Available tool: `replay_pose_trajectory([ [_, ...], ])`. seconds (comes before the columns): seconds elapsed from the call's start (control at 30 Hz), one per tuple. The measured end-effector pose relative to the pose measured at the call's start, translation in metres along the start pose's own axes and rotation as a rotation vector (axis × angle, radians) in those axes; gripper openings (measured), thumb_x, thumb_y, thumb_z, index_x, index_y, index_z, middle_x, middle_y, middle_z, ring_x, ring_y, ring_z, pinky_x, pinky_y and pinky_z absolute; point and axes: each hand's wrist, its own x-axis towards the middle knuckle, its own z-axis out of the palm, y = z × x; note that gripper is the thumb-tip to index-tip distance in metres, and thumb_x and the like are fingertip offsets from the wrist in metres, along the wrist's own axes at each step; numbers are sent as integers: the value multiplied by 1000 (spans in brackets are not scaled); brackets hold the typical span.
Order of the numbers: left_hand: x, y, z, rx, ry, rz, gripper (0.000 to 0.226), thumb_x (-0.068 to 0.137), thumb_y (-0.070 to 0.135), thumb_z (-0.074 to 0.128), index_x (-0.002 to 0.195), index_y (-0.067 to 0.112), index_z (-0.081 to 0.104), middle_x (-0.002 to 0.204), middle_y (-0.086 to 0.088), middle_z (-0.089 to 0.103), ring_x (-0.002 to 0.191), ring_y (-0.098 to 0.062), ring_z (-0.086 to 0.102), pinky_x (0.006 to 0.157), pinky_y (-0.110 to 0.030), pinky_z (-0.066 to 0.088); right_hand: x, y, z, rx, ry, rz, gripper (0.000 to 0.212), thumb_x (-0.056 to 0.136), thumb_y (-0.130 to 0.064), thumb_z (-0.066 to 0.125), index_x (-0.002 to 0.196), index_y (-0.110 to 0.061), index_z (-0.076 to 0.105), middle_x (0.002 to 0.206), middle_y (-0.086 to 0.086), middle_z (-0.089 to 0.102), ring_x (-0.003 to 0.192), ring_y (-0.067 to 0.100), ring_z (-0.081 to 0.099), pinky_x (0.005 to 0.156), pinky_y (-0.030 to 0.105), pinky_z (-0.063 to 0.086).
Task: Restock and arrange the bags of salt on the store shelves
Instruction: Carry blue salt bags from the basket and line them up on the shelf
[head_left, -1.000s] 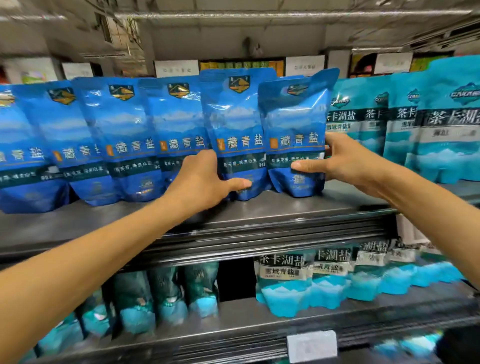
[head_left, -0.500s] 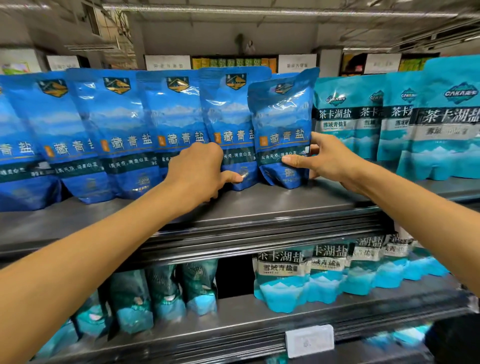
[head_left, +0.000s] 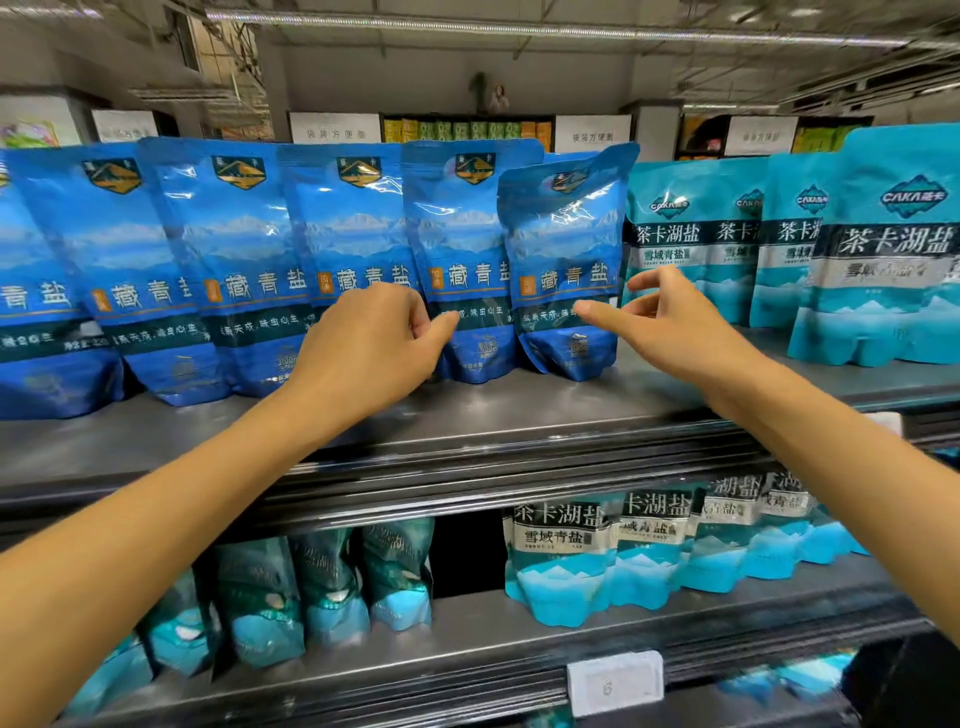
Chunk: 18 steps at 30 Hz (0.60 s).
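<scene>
Both of your hands have just come off the bags: half a second ago your left hand (head_left: 371, 338) pressed against the dark blue row and your right hand (head_left: 670, 325) pinched the end bag; now each hangs just in front of the packs with fingers loosely spread and nothing held. From the head view, the end bag (head_left: 569, 260) stands on its own at the right end of the blue bags (head_left: 234, 260), though it sits lower than its neighbour and its top corner leans right toward the teal bags (head_left: 696, 234). You can judge this placement as nearly done; a small straightening may be left.

For room, the upper shelf (head_left: 519, 410) shows a bare strip of metal between the bag bases and its front lip, so you can draw your hands back freely. Watch the slim gap between the end bag and the teal row. Below, the lower shelf (head_left: 467, 649) has a dark empty slot between its two groups.
</scene>
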Motion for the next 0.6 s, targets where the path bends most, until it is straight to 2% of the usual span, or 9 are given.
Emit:
replay_pose_trajectory([
  [0.1,-4,-1,-5,-199,-2,-117,40,97,40,63,69,11,65,53,1,66,59,-12,63,64,-29,45,-18,-3,9,-75,161,-79,61,85,-60,67,123,-19,44,120,4,52,105,18,54,85,33,44],
  [0.17,-11,-1,-10,-374,6,-198,37,98,39,63,72,13,65,49,5,64,48,-5,56,58,-28,41,-35,-9,17,-85,265,-166,50,90,-51,66,121,-17,46,123,3,45,118,23,51,102,44,43],
  [0.2,-17,-1,-14,-454,23,-215,34,97,39,64,74,14,66,49,6,63,42,-2,51,55,-27,38,-44,-14,20,-67,321,-227,42,92,-44,66,118,-18,47,121,1,44,118,22,50,105,46,42],
  [0.23,-25,-2,-19,-510,50,-215,32,97,38,64,76,15,66,50,6,62,40,-2,47,52,-27,35,-54,-19,22,-29,369,-292,34,93,-37,67,114,-20,47,118,0,45,115,19,51,104,44,43],
  [0.3,-45,-4,-29,-558,117,-179,29,98,37,64,78,16,67,53,4,61,40,-3,44,48,-22,34,-74,-31,28,113,391,-386,24,94,-26,66,109,-20,48,110,0,52,102,12,55,91,37,49],
  [0.4,-78,-3,-49,-678,193,-145,26,98,32,63,79,13,65,52,6,59,38,-2,41,41,-10,31,-110,-50,45,475,184,-438,14,92,-18,64,103,-14,56,92,1,61,81,15,66,67,28,52],
  [0.47,-102,-2,-60,-758,218,-149,25,95,33,63,79,14,65,53,4,57,37,-4,38,40,-10,30,-134,-56,62,640,4,-451,11,92,-14,62,100,-9,57,84,8,62,66,20,68,61,23,51],
  [0.53,-129,-3,-68,-799,223,-151,25,91,38,63,80,16,66,54,1,57,36,-8,37,41,-10,29,-157,-57,83,719,-148,-441,11,92,-17,65,97,-10,59,78,10,62,61,21,67,55,25,50],
  [0.6,-159,-8,-72,-822,229,-168,25,90,40,60,81,18,67,55,0,57,35,-10,37,41,-10,30,-177,-56,104,773,-229,-399,14,90,-25,64,93,-11,62,71,8,65,63,21,67,49,28,50],
])
